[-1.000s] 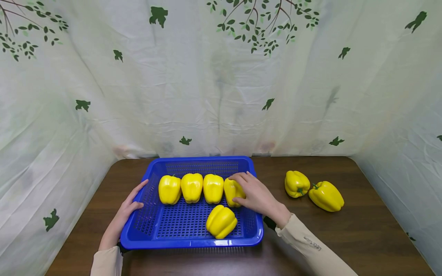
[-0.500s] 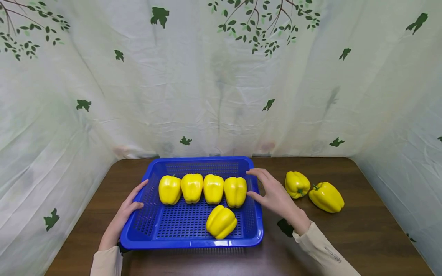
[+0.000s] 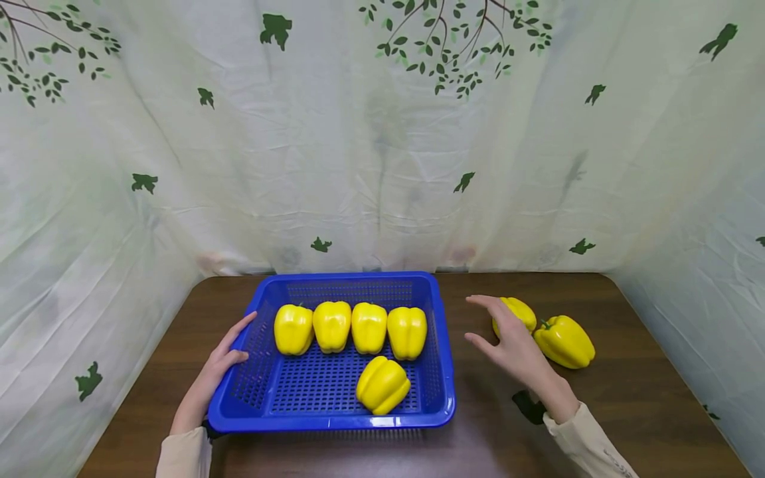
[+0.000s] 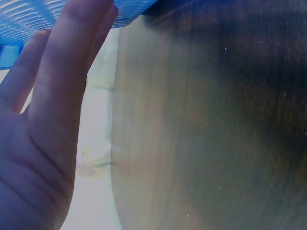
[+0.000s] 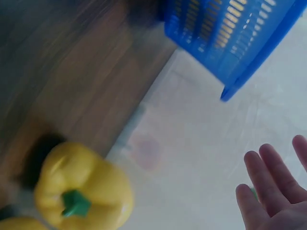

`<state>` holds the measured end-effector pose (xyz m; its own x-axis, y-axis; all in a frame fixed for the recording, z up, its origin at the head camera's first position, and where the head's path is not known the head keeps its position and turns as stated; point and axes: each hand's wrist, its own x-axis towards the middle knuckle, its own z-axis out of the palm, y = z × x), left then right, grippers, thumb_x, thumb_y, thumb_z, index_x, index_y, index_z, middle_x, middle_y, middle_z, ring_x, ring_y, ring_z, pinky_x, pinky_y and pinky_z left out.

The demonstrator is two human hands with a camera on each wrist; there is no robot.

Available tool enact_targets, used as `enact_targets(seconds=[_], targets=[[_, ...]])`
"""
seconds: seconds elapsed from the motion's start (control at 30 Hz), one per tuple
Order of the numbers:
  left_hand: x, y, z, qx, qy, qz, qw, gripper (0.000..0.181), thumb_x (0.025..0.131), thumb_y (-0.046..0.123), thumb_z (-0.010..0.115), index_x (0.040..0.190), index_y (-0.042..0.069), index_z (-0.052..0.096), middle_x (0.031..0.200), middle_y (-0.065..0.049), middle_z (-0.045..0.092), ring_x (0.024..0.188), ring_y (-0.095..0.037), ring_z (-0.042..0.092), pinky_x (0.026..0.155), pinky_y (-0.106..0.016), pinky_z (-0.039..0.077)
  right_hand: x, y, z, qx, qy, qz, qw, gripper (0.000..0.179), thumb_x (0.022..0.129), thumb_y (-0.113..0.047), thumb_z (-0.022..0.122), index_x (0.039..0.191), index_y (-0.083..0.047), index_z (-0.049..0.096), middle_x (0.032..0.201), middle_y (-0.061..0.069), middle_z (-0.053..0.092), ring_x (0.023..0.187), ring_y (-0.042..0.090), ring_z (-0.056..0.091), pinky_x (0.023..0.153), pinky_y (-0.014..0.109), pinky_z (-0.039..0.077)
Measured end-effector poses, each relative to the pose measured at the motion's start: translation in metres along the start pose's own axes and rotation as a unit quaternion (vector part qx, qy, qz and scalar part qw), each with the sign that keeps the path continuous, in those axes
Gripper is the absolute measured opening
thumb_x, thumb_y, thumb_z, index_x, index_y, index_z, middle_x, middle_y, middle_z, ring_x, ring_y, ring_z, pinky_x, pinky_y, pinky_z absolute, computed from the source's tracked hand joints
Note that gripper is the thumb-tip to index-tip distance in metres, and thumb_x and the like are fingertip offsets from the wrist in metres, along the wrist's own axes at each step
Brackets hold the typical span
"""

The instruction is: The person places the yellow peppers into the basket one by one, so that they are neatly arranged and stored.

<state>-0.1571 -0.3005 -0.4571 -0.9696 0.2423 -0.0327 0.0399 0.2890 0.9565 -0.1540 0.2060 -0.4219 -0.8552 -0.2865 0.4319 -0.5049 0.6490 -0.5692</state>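
Observation:
In the head view, my left hand rests on the left rim of a blue plastic basket, its thumb reaching over the rim. The fingers look straight against the basket's side in the left wrist view. Four-lobed yellow bell peppers stand in a row inside, and another bell pepper lies tilted in front of them. To the right of the basket, my right hand hovers with spread fingers and holds nothing. It partly hides a yellow bell pepper; beside that lies another bell pepper.
Everything sits on a dark brown wooden table. A pale curtain with leaf prints hangs behind and along both sides. The basket's perforated side shows in the right wrist view, above a green-stemmed pepper.
My right hand has let go of the rightmost pepper in the row and moved right, out of the basket, towards the two peppers on the table. The left hand has stayed put.

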Motion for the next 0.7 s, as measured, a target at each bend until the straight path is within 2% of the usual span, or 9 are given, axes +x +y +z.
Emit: enact_targets(seconds=[0.2, 0.33, 0.47, 0.63, 0.7], targets=[[0.0, 0.001, 0.0, 0.003, 0.003, -0.004, 1.0, 0.06, 0.098, 0.009, 0.035, 0.154, 0.023, 0.019, 0.154, -0.018, 0.012, 0.124, -0.03, 0.031, 0.088, -0.025, 0.038, -0.013, 0.012, -0.013, -0.004, 0.013, 0.026, 0.9996, 0.061, 0.081, -0.015, 0.076, 0.135, -0.008, 0.048, 0.133, 0.008, 0.051, 0.122, 0.028, 0.045, 0.098, 0.053, 0.036], [0.001, 0.001, 0.0, -0.001, 0.001, -0.005, 1.0, 0.06, 0.098, 0.009, 0.035, 0.154, 0.023, 0.018, 0.154, -0.018, 0.011, 0.126, -0.036, 0.027, 0.089, -0.027, 0.037, -0.022, 0.02, -0.019, -0.014, 0.023, 0.034, 0.999, 0.062, 0.079, -0.012, 0.077, 0.135, -0.009, 0.048, 0.133, 0.009, 0.05, 0.12, 0.028, 0.046, 0.095, 0.053, 0.039], [0.001, 0.001, 0.0, -0.002, -0.001, -0.005, 1.0, 0.06, 0.098, 0.009, 0.035, 0.154, 0.023, 0.018, 0.154, -0.018, 0.011, 0.125, -0.03, 0.029, 0.088, -0.023, 0.037, -0.032, 0.03, -0.025, -0.024, 0.034, 0.041, 0.9983, 0.062, 0.079, -0.009, 0.077, 0.135, -0.008, 0.048, 0.132, 0.012, 0.049, 0.116, 0.032, 0.048, 0.09, 0.053, 0.041], [0.001, 0.0, 0.0, -0.001, -0.002, -0.001, 1.0, 0.06, 0.098, 0.009, 0.035, 0.154, 0.023, 0.019, 0.154, -0.018, 0.011, 0.121, -0.02, 0.032, 0.088, -0.021, 0.037, -0.044, 0.044, -0.032, -0.034, 0.05, 0.057, 0.9965, 0.059, 0.081, -0.011, 0.075, 0.133, -0.006, 0.049, 0.13, 0.013, 0.05, 0.115, 0.034, 0.048, 0.093, 0.033, 0.036], [0.001, 0.0, 0.0, -0.002, -0.003, 0.001, 1.0, 0.06, 0.098, 0.009, 0.035, 0.154, 0.023, 0.019, 0.154, -0.018, 0.011, 0.121, -0.019, 0.033, 0.088, -0.021, 0.037, -0.048, 0.049, -0.037, -0.042, 0.055, 0.063, 0.9956, 0.057, 0.082, -0.011, 0.074, 0.133, -0.006, 0.049, 0.13, 0.012, 0.051, 0.115, 0.032, 0.047, 0.093, 0.032, 0.034]])
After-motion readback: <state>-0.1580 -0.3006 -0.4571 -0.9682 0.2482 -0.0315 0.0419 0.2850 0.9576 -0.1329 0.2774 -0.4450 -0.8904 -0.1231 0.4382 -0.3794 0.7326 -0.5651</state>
